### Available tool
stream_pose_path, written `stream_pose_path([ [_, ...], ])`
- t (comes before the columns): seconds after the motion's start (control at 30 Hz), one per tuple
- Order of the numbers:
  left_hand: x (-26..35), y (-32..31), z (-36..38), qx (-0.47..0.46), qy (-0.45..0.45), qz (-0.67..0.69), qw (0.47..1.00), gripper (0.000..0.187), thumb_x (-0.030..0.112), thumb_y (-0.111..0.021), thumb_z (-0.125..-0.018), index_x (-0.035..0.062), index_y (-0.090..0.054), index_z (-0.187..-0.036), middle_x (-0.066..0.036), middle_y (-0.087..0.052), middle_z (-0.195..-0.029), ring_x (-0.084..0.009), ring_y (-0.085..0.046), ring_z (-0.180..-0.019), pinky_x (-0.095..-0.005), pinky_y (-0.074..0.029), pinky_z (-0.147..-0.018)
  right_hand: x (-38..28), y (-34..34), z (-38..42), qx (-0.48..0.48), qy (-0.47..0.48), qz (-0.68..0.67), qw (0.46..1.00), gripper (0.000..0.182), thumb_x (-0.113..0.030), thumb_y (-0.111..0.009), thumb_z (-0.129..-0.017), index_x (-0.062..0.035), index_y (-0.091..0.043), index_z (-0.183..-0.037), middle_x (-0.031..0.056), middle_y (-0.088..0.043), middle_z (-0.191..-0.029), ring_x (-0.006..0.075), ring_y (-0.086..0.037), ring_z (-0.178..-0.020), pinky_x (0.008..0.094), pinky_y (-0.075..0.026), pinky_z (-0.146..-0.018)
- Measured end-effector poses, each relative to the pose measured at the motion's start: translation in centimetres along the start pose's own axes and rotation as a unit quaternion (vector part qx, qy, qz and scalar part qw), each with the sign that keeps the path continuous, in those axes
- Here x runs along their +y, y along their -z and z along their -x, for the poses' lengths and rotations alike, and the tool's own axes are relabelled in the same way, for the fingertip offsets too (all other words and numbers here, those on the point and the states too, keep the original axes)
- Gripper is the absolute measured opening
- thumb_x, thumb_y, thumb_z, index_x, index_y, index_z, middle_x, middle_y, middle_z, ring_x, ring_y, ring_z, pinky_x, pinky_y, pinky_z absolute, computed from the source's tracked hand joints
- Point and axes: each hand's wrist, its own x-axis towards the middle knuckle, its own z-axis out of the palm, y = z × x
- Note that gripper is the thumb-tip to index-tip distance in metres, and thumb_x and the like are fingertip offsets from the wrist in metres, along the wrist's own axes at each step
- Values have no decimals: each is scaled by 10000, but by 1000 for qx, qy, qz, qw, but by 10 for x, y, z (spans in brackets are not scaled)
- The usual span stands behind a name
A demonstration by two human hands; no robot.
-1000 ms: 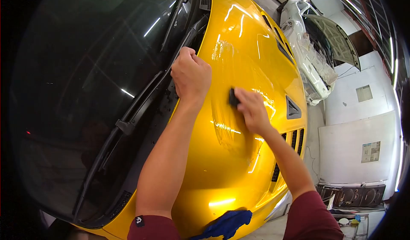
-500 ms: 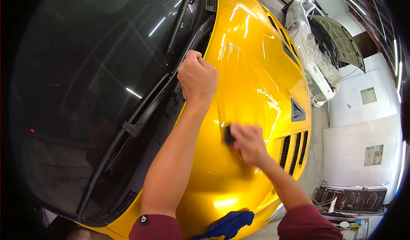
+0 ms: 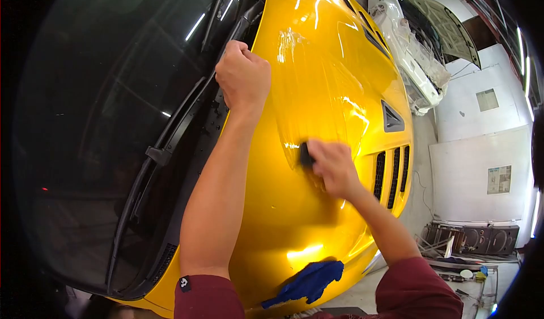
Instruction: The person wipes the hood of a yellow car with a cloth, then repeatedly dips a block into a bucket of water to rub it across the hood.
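A glossy yellow car hood [image 3: 272, 222] fills the middle of the view, with wet-looking streaks across its upper part. My right hand [image 3: 334, 166] is closed around a small black applicator block [image 3: 306, 155], which is against the hood at the lower end of the streaks. Motion blurs these fingers slightly. Farther up, by the hood's windshield-side edge, my left hand [image 3: 243, 72] makes a fist. Its curled fingers hide whatever may be inside. A crumpled dark blue cloth [image 3: 311, 282] lies on the hood near me.
The dark windshield [image 3: 96, 120] and wiper arm [image 3: 158, 155] border the hood on the left. Black slatted vents [image 3: 392, 177] and a triangular vent [image 3: 392, 117] are set into its right side. Beyond stand a partly covered white car [image 3: 416, 72] and car parts [image 3: 481, 238].
The view has shifted, so the hood and cloth appear higher in the picture. Both hands keep about the same places over the car, and the right still grips the block.
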Motion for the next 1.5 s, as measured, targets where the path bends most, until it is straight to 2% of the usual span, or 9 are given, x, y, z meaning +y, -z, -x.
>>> stream_pose_path([
  [0.13,0,0,3,0,-6,-21,1000,191,107,-561,-938,15,-707,-1018,-226,-746,-930,-414,-726,-887,-462,-568,-820,26,12,28,-69,52,-28,996,644,-38,-704,-736,-120,-573,-1362,102,-677,-1266,351,-642,-1036,494,-478,-840],
  [0.17,2,0,4,0,-20,-27,999,193,109,-561,-939,13,-707,-1020,-226,-747,-940,-415,-726,-892,-464,-568,-823,56,1,-3,14,103,-32,994,600,-81,-689,-736,-117,-580,-1325,125,-685,-1160,385,-635,-977,514,-479,-781],
  [0.3,0,0,3,-7,-23,-33,999,206,116,-561,-939,37,-719,-1044,-235,-745,-968,-421,-721,-925,-468,-565,-841,115,-25,-116,95,-20,12,995,335,-132,-578,-923,-92,-603,-1254,142,-687,-1161,413,-595,-1039,517,-444,-885],
  [0.43,7,3,2,-13,-9,-40,999,170,89,-586,-912,7,-701,-1005,-240,-738,-949,-430,-718,-904,-483,-560,-805,38,-20,-71,33,-209,10,977,394,-165,-613,-942,-141,-606,-1335,97,-643,-1326,371,-558,-1165,492,-401,-1020],
  [0.6,1,1,1,-27,-33,-55,998,192,131,-591,-942,33,-725,-1038,-173,-749,-924,-345,-729,-860,-414,-561,-803,-38,-4,20,48,-193,-24,980,479,-164,-642,-935,-165,-521,-1398,63,-591,-1402,345,-529,-1182,505,-383,-1026],
  [0.8,-1,0,3,-18,-77,-66,995,183,101,-588,-949,9,-714,-1044,-191,-748,-958,-358,-728,-886,-414,-560,-798,127,-11,-88,83,-321,82,940,370,-237,-576,-983,-143,-577,-1341,58,-598,-1369,342,-531,-1178,532,-399,-969],
  [1.03,6,4,3,-52,-39,-79,995,185,92,-597,-961,-6,-704,-1075,-143,-751,-969,-285,-725,-878,-380,-560,-806,-50,-23,1,139,-349,56,925,381,-243,-632,-955,-132,-576,-1315,59,-558,-1360,313,-515,-1185,535,-397,-991],
  [1.23,-3,2,0,-51,-67,-109,990,202,104,-604,-961,-1,-712,-1096,-116,-749,-963,-242,-729,-854,-356,-568,-806,110,-12,-39,145,-380,105,907,343,-217,-586,-992,-160,-549,-1328,51,-579,-1330,348,-527,-1150,549,-427,-946],
  [1.5,-5,0,0,-51,-73,-101,991,185,86,-600,-955,-5,-702,-1080,-115,-739,-931,-255,-711,-824,-361,-560,-780,-33,-17,24,159,-326,52,930,410,-237,-645,-953,-145,-558,-1343,45,-567,-1375,342,-516,-1157,540,-415,-970],
])
